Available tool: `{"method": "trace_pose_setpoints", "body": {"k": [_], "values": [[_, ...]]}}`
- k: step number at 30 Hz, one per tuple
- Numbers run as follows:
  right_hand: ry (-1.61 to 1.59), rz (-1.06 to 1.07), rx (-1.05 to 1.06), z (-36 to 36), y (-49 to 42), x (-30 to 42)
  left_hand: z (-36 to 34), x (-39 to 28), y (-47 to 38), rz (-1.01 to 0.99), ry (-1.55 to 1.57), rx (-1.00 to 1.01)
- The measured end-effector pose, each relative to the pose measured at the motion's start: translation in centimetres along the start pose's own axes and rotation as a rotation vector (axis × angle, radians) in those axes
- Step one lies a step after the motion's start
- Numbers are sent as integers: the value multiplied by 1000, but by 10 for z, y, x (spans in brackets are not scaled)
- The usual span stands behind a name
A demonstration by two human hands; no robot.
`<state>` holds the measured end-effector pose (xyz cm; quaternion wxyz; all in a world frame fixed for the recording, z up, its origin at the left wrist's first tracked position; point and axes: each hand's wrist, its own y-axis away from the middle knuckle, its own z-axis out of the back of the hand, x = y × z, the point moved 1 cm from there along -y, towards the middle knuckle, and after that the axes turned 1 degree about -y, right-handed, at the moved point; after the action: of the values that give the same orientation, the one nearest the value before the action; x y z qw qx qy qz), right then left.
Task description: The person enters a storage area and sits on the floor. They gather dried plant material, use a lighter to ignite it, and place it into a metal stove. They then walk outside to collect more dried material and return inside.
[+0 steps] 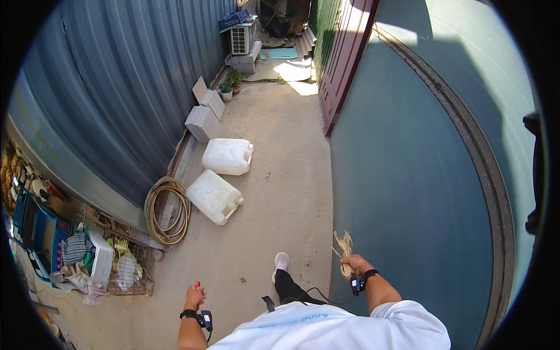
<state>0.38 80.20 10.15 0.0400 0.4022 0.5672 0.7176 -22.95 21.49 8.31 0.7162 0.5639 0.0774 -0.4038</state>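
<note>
My left hand (195,295) is closed around a small red object (197,284); only its tip shows above the fist, so I cannot tell what it is. In my right hand (358,264) is a bundle of dry, pale plant fibre (344,245), perhaps corn husk, held beside the blue-green wall (402,210). Both wrists carry a black strap with a small device on it. One foot in a light shoe (281,261) is forward on the concrete floor (288,192). Ahead of me two white plastic jerrycans (227,156) lie on their sides, the nearer jerrycan (214,197) tilted.
A coiled hose (153,214) leans by the corrugated metal wall (127,87). At left are a wire cage (130,273), a white foam box (101,258) and a blue cart (43,236). Farther on are stacked tiles (203,124), potted plants (232,81), an air-conditioner unit (242,40) and a maroon door (348,57).
</note>
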Motion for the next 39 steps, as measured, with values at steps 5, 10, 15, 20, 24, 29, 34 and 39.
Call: {"method": "trace_pose_setpoints", "body": {"k": [5, 10, 15, 20, 24, 29, 34, 39], "values": [[49, -43, -117, 12, -64, 82, -39, -122, -74, 20, 24, -29], [-20, -44, -66, 10, -140, 200, -56, -179, -131, 183, 55, -36], [-15, 17, -60, 1, -230, 321, -69, -243, -248, 267, 86, -93], [-29, -37, -166, 2, -282, 420, -99, -405, -371, 233, 5, -98], [-29, -140, -190, 7, -307, 494, -162, -626, -438, 2, -131, 49], [-116, -193, -128, 2, -389, 590, -256, -890, -504, -393, -199, 124], [-26, -238, -90, -1, -495, 738, -299, -1015, -562, -334, -228, 100], [-1, -114, -9, -12, -585, 922, -288, -1043, -623, 42, -168, 9]]}}
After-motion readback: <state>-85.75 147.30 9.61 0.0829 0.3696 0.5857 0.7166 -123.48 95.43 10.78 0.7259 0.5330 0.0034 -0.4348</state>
